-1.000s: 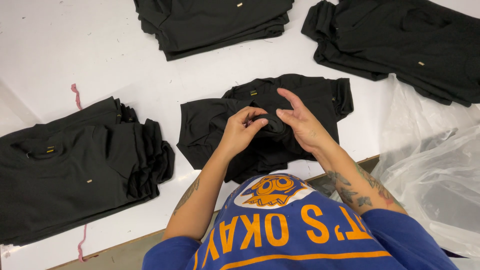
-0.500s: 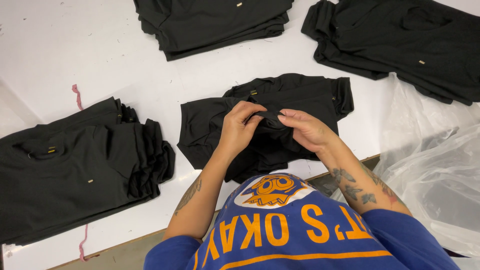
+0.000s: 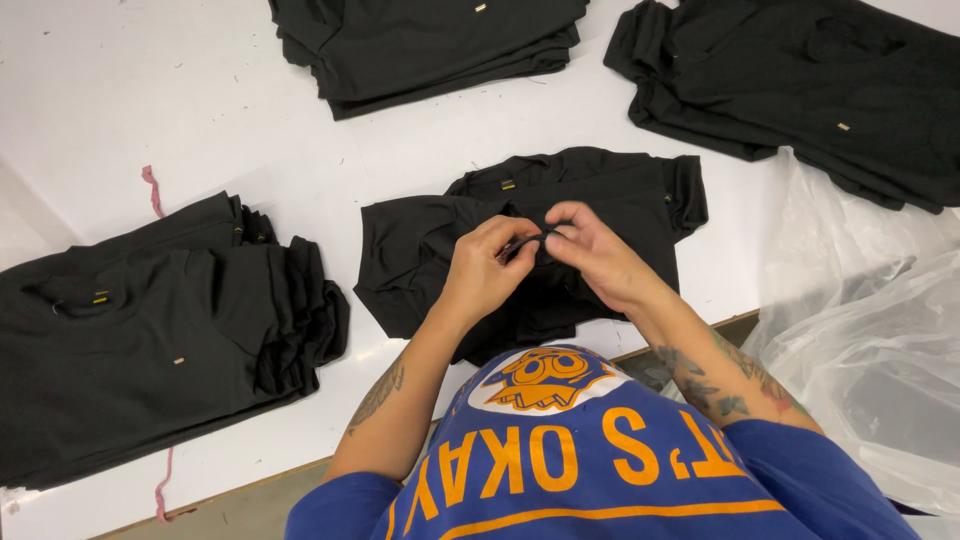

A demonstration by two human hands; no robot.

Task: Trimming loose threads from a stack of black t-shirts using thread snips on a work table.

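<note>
Left hand [image 3: 487, 268] and right hand [image 3: 590, 255] both pinch a fold of the black shirt [image 3: 420, 250] lying beneath them on the white surface [image 3: 200, 110].

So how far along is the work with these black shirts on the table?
Three stacks of folded black shirts already lie on the white table: left stack, top stack, right stack. In hand: left hand and right hand pinch fabric on one black shirt lying unfolded. Clear plastic bags sit alongside; no shirt shows inside them.
</note>
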